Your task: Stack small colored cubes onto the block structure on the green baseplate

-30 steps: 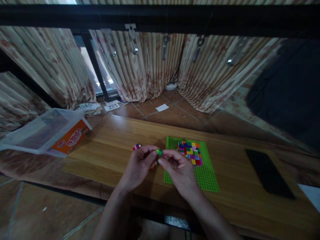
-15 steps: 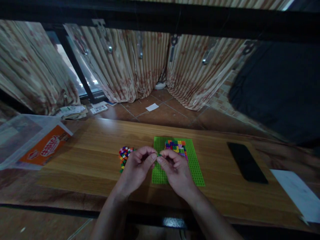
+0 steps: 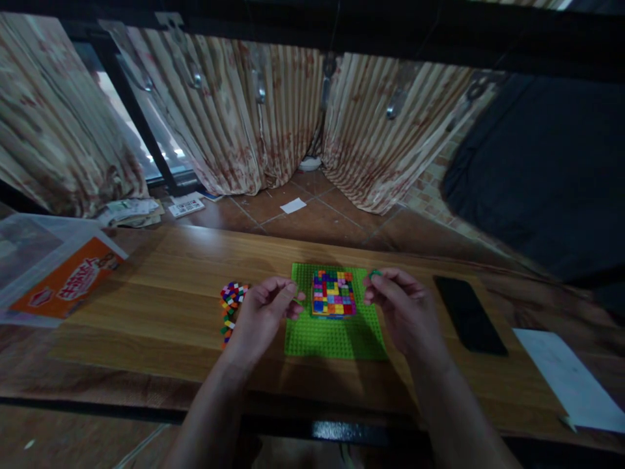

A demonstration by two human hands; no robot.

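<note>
Head view: the right hand (image 3: 401, 311) hovers at the 3 o'clock edge of the green baseplate (image 3: 336, 337). Its thumb and forefinger are pressed together on a small green brick (image 3: 375, 274), held above the plate's 2 o'clock corner and clear of the surface. The left hand (image 3: 266, 314) hovers at the plate's 9 o'clock edge with its fingers curled and the thumb close to the forefinger; whether they grip anything cannot be told. A square of mixed-colour bricks (image 3: 333, 293) sits on the plate's 12 o'clock half, between the two hands. A pile of loose bricks (image 3: 229, 305) lies on the wooden table (image 3: 161, 306) at 9 o'clock, just beyond the left hand. A black phone (image 3: 466, 314) lies at 3 o'clock, a white sheet (image 3: 569, 387) at 4 o'clock and a clear plastic box (image 3: 49, 273) far out at 9 o'clock.
</note>
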